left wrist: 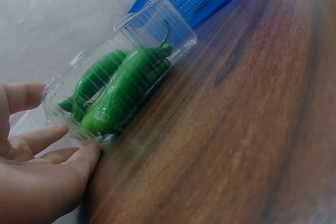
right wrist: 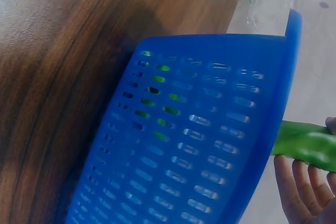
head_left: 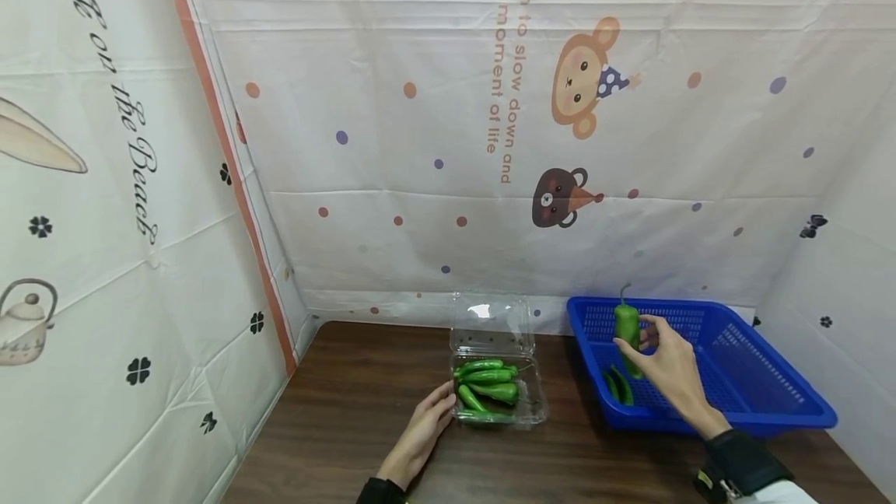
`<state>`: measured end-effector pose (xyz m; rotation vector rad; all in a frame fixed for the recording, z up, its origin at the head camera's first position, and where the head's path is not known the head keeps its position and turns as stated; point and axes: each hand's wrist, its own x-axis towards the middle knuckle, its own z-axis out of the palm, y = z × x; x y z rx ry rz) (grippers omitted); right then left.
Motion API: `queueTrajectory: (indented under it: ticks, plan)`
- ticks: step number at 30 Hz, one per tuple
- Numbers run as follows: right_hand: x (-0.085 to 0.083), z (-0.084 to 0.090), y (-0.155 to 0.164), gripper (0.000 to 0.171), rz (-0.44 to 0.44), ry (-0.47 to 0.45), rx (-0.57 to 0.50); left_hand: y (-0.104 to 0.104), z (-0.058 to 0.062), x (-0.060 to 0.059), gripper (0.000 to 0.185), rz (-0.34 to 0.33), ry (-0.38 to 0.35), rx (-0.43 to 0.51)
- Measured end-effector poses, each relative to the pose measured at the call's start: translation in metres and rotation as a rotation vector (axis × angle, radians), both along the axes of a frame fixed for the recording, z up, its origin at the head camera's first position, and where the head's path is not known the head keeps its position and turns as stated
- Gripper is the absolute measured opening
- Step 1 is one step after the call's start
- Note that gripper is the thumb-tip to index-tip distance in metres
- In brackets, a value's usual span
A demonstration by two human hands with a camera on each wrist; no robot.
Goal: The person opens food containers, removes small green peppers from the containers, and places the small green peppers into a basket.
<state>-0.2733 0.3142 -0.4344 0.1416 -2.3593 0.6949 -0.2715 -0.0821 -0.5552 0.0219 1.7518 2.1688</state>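
In the head view my right hand [head_left: 670,368] pinches a green pepper [head_left: 627,327] between thumb and fingers, its stem pointing up, over the blue basket [head_left: 763,403]. The right wrist view shows the same pepper [right wrist: 304,142] and my right hand [right wrist: 310,190] past the basket's rim. Fingers of my left hand [head_left: 423,428] rest against the left side of a clear plastic box [head_left: 535,403], straight rather than curled. Several green peppers [head_left: 493,383] lie inside that box. From the left wrist, fingertips of my left hand [left wrist: 47,166] touch the box's end wall.
More green peppers [head_left: 617,387] lie in the basket's left end. The box's clear lid [head_left: 492,325] stands raised at the back. Everything sits on a dark wooden table [head_left: 364,379], with a printed white cloth [head_left: 392,138] hanging behind and at the sides.
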Motion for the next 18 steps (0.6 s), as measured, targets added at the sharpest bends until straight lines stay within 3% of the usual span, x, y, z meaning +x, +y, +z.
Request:
queueTrajectory:
  ticks: [18]
  plan:
    - [0.0053, -0.0047, 0.0036, 0.058, 0.009, -0.147, 0.02, -0.0002, 0.0002, -0.0026, 0.073, 0.01, -0.017, -0.005]
